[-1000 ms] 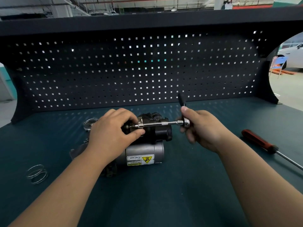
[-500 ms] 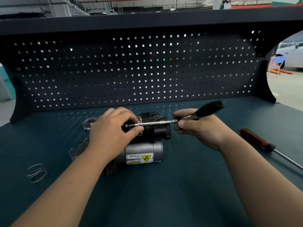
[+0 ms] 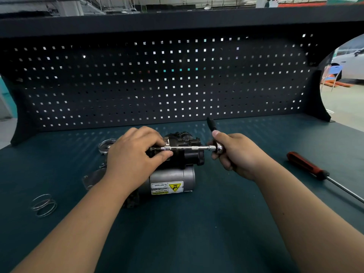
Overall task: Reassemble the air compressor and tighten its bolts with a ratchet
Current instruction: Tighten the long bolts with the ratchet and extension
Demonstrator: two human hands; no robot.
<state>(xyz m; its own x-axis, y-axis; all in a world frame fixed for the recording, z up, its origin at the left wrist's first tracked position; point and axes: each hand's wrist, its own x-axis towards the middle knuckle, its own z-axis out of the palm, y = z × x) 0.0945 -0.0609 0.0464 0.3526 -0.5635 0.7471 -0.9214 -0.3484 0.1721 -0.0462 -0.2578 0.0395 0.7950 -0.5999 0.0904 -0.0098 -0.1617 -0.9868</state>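
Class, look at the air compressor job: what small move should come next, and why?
Probably swing the black-handled chrome ratchet through a tightening stroke: the right hand grips its head, handle raised toward the black pegboard, while the left hand pinches the chrome extension bar at the grey-and-black air compressor.

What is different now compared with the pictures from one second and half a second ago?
The right hand swung the ratchet handle: half a second ago it pointed right, now it points toward the pegboard, as one second ago. The left hand still pinches the extension bar at the air compressor; screwdriver and spring stayed put.
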